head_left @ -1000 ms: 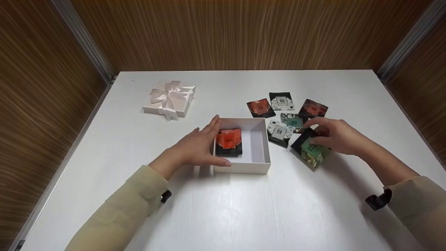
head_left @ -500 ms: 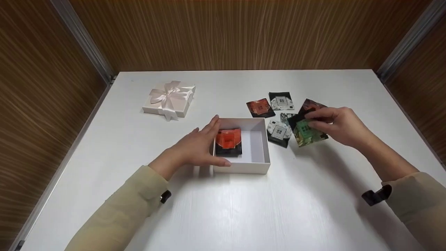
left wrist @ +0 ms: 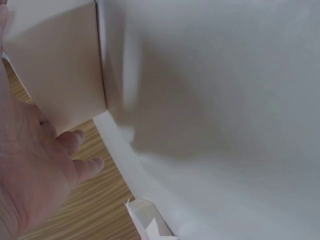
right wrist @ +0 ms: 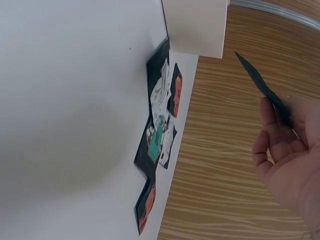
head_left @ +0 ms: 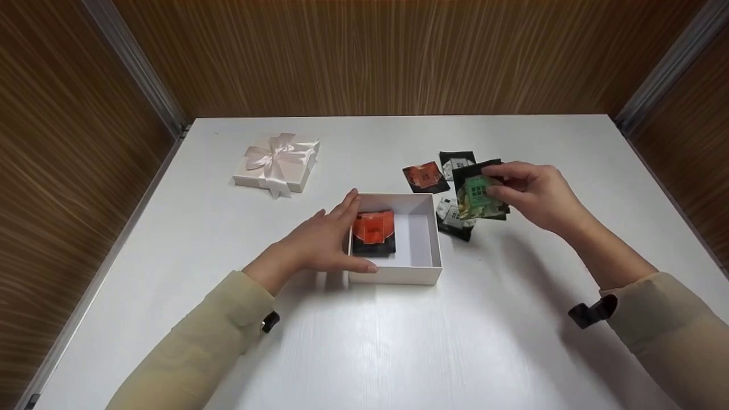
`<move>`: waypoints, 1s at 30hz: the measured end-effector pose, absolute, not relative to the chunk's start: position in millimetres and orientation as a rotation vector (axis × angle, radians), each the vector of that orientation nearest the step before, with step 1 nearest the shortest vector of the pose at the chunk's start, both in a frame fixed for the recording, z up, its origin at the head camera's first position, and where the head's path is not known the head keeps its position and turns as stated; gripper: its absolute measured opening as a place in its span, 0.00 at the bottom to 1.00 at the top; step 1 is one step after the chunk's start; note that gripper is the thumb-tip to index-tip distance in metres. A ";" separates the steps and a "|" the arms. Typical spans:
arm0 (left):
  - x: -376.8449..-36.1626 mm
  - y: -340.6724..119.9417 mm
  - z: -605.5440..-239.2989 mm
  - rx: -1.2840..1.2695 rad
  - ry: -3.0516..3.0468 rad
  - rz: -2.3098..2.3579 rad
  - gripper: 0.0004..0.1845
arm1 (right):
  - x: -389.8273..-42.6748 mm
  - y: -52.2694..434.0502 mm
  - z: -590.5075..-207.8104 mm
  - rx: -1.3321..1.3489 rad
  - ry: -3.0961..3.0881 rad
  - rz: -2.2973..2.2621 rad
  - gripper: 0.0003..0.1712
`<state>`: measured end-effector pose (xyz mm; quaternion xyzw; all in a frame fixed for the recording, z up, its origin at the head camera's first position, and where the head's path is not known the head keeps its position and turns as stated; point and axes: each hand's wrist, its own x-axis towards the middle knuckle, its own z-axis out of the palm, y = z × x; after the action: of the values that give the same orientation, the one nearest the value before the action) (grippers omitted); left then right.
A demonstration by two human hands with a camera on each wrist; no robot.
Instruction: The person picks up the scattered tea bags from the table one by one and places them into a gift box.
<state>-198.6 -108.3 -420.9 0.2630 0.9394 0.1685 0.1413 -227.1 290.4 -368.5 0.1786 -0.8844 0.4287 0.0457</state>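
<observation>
White table (head_left: 364, 341) fills the lower half of the head view, my two sleeves coming in from the bottom corners. At centre sits the open box (head_left: 398, 270), an orange packet (head_left: 373, 228) lying in its left half. My left hand (head_left: 316, 242) rests against the box's left wall, fingers straight along it, thumb on the near corner. The left wrist view shows only that palm (left wrist: 30, 175) beside the plain box side (left wrist: 55, 75), nothing of what is inside.

Right of centre, my right hand (head_left: 535, 193) pinches a green packet (head_left: 478, 196) between thumb and fingertips, lifted above the table just right of the box. From the right wrist view that packet (right wrist: 262, 90) shows edge-on, a thin dark sliver at upper right, and below it the loose packets (right wrist: 160, 135) lie in a row on the table, more of them visible than in the head view, where my hand covers part of the pile (head_left: 450, 188).

Farther off, upper left, the bowed lid (head_left: 277, 162) sits well apart.
</observation>
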 end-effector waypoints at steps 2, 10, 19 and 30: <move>-198.4 -108.0 -420.5 0.761 2.713 0.483 0.79 | -227.5 285.4 -367.7 0.557 -2.693 1.328 0.19; -198.5 -108.8 -421.8 0.768 2.717 0.483 0.79 | -227.7 259.3 -367.5 0.601 -2.734 1.399 0.29; -199.0 -109.6 -422.9 0.762 2.716 0.501 0.79 | -225.1 218.1 -381.8 0.691 -2.818 1.423 0.34; -198.8 -108.8 -421.6 0.777 2.713 0.520 0.78 | -221.9 173.2 -400.8 0.891 -2.846 1.221 0.34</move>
<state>-198.8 -108.8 -421.6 0.2682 0.9367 0.1794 0.1359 -221.9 173.2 -400.8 0.2763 -0.8824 0.3786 -0.0404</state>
